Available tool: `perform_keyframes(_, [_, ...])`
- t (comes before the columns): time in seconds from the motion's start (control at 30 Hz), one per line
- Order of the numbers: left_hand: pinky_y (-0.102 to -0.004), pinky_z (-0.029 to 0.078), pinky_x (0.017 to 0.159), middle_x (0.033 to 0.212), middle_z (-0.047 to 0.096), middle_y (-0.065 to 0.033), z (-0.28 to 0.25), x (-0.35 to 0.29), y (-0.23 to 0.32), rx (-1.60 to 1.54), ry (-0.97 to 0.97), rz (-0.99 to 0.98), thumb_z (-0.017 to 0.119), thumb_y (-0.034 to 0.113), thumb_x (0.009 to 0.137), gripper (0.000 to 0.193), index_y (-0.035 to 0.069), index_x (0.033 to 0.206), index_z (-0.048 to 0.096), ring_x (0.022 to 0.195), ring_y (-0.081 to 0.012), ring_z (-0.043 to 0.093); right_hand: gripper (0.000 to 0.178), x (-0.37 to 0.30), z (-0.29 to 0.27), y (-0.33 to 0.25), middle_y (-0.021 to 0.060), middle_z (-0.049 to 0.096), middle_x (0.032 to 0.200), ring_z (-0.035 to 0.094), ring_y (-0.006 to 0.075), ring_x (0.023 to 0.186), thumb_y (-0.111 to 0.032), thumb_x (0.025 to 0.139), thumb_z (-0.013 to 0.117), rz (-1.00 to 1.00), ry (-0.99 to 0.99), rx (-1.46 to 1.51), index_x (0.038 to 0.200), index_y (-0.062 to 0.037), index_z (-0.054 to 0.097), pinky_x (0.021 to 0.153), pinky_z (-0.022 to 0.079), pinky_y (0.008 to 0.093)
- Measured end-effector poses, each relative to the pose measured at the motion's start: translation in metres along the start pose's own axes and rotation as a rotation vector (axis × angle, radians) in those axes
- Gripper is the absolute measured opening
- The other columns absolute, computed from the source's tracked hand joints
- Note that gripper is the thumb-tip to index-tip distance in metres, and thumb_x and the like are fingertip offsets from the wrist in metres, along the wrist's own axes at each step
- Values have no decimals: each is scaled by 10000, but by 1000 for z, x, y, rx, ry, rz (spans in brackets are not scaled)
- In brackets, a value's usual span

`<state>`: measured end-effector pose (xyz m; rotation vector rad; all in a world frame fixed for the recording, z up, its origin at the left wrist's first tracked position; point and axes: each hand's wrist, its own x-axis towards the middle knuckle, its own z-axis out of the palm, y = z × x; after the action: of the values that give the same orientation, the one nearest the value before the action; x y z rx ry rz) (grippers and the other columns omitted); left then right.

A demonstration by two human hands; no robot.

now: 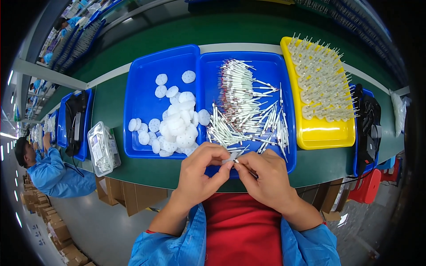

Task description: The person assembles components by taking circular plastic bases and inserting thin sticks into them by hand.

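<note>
Blue-sleeved, pinching small whitish piece point(232, 157) in left hand point(200, 170) and right hand point(267, 176); facing white discs point(179, 126) at ten o'clock, slim rods point(239, 91) at twelve, yellow tray point(326, 134) at two.

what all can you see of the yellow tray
The yellow tray looks like glossy plastic: shallow, rectangular, with rounded corners and a raised rim. It rests on the green bench, right of the blue tray of white sticks. Rows of translucent pieces, stems pointing up, cover its far part; its floor shows at the near end. The right hand is apart from it.
</note>
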<state>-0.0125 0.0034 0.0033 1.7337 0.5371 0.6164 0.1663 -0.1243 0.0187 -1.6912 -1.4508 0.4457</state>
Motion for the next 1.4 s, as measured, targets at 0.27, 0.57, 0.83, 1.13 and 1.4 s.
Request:
perform_keyframes(0.27, [-354,680,1034,1301,711,-181,8,-2,-4,-208,140,104,826,-106,946,276,-41,1188,711,1192,-253,786,194,0,5,6,77,800,935,757,267,813,-91,962,886,-114,58,14,1108,-75,759,757,488,422])
perform_keyframes(0.57, [-356,682,972,1303,743,-203,-5,1,1,51,100,164,874,-92,892,392,-20,1265,779,1159,-292,801,198,0,6,4,79,812,946,771,264,827,-88,959,892,-121,48,-2,1110,-72,766,782,504,412])
perform_keyframes(0.83, [-359,667,928,1249,764,-209,-5,-3,-4,192,138,317,875,-91,882,290,-38,1158,802,1174,-312,803,237,-2,4,2,72,845,975,759,253,788,-31,916,926,-106,67,14,1103,-76,789,766,491,383])
perform_keyframes(1.13, [-362,636,976,1256,753,-199,-7,1,4,112,67,228,844,-77,949,278,-37,1224,837,1194,-288,772,192,3,-3,6,71,800,999,766,264,898,-129,974,886,-128,-38,17,1120,-79,772,820,508,416])
perform_keyframes(1.4, [-311,595,930,1241,761,-169,-6,1,10,204,203,149,764,-41,1051,219,-41,1261,827,1099,-224,755,139,10,-10,21,65,696,1103,644,289,1067,-128,960,839,-138,-171,-352,1083,-93,784,893,497,433])
